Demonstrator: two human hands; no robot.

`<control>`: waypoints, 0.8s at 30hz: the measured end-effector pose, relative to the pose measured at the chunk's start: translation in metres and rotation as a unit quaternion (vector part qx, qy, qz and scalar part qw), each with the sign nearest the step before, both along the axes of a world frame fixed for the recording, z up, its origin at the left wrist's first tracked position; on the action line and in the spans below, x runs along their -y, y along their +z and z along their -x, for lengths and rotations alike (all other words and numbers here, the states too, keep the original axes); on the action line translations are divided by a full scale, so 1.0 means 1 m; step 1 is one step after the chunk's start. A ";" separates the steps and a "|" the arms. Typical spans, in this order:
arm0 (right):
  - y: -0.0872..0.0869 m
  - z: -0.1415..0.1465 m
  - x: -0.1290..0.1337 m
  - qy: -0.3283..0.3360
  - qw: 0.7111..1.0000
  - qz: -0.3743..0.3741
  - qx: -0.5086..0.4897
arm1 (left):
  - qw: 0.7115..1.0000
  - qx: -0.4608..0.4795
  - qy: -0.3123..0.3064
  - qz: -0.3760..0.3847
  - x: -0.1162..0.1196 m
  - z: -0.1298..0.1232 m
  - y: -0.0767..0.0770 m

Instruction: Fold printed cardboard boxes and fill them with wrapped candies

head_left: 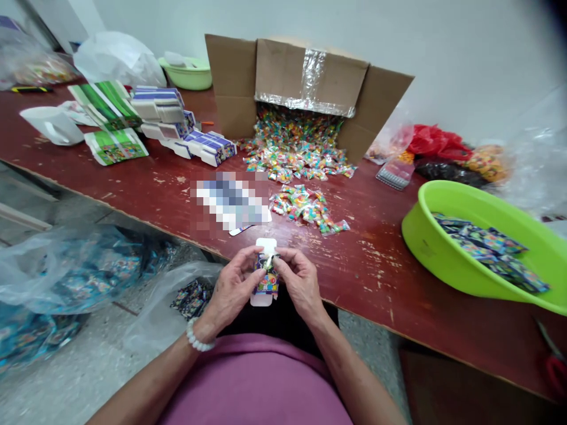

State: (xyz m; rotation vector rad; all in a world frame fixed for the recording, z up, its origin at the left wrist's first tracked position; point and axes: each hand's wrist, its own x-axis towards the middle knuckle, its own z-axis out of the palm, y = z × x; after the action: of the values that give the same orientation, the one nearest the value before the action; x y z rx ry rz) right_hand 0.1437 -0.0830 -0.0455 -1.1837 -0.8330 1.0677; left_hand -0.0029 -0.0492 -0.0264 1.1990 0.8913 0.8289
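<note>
Between my two hands, just off the table's near edge, is a small printed candy box (266, 283) with white end flaps. My left hand (237, 280) grips its left side, the thumb lying on the printed front. On the other side my right hand (302, 280) pinches it near the upper flap. Something small and pale shows between the thumbs, too small to name. Beyond the box lies a loose pile of clear candy packets (305, 206). Left of that pile are flat cartons (250, 227), partly blurred out.
An open cardboard box (310, 77) spills many candy packets (296, 147) onto the red table (367, 260). A green basin (411, 230) with dark sachets stands right. Stacked flat cartons (212, 147) and a white mug (55, 124) sit left. Plastic bags (88, 271) fill the floor at lower left.
</note>
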 end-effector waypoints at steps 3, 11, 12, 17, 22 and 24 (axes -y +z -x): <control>0.000 -0.009 0.000 0.023 0.998 0.050 -0.027 | 0.999 0.012 -0.042 0.026 -0.004 0.003 -0.002; 0.008 -0.027 -0.006 0.099 0.993 0.055 -0.041 | 0.994 -0.002 -0.106 -0.016 -0.008 0.004 0.004; 0.007 -0.028 -0.006 0.110 0.993 0.044 -0.011 | 0.996 0.000 -0.093 -0.011 -0.007 0.003 0.005; 0.003 -0.030 -0.001 0.044 0.993 -0.028 0.108 | 0.985 0.040 -0.092 0.140 -0.002 -0.001 0.010; 0.009 -0.029 0.004 0.076 0.982 -0.025 0.173 | 0.960 0.031 -0.104 0.257 0.002 -0.008 0.006; 0.011 -0.031 0.003 0.089 0.988 0.005 0.128 | 0.962 0.012 -0.085 0.258 0.002 -0.011 0.004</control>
State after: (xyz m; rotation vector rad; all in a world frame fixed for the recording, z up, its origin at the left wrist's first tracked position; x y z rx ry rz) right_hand 0.1743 -0.0856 -0.0346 -1.2902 -1.1508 1.0777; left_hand 0.0085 -0.0516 -0.0224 0.7894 0.9006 0.4303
